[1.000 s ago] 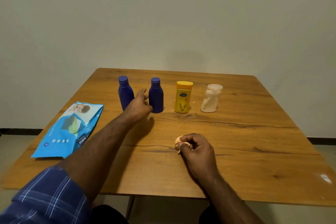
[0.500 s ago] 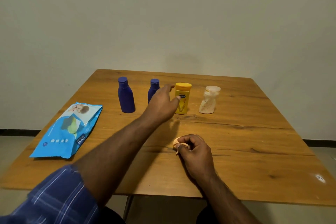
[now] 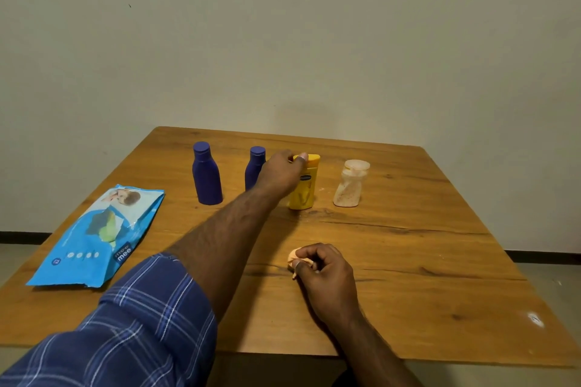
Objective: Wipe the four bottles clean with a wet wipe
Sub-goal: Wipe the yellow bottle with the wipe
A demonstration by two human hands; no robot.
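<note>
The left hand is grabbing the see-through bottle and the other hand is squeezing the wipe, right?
Not quite. The head view shows the left hand grabbing the yellow bottle, not the see-through bottle, which stands untouched beside it. The right hand is squeezing the wipe, as you said.

Wooden table, plain wall

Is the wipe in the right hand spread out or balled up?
Balled up: the pale orange wet wipe shows as a small wad in the right hand.
</note>
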